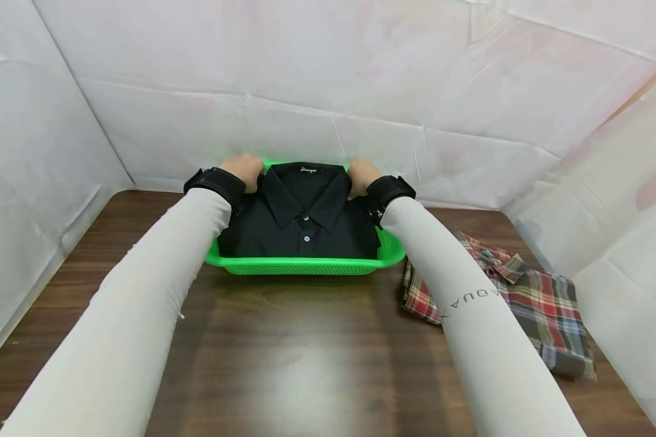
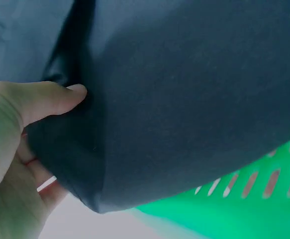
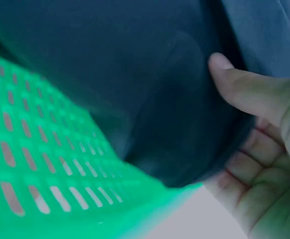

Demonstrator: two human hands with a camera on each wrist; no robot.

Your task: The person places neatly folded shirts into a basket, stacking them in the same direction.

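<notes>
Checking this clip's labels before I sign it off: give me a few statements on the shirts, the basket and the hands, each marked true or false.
1. The black shirt lies folded in the green basket. True.
2. The left hand pinches the shirt's edge, thumb on top. True.
3. The right hand rests on the plaid shirt. False: it grips the black shirt.
4. The plaid shirt lies in the basket. False: it lies on the table, right of the basket.

Head view overhead; wrist views close-up.
</notes>
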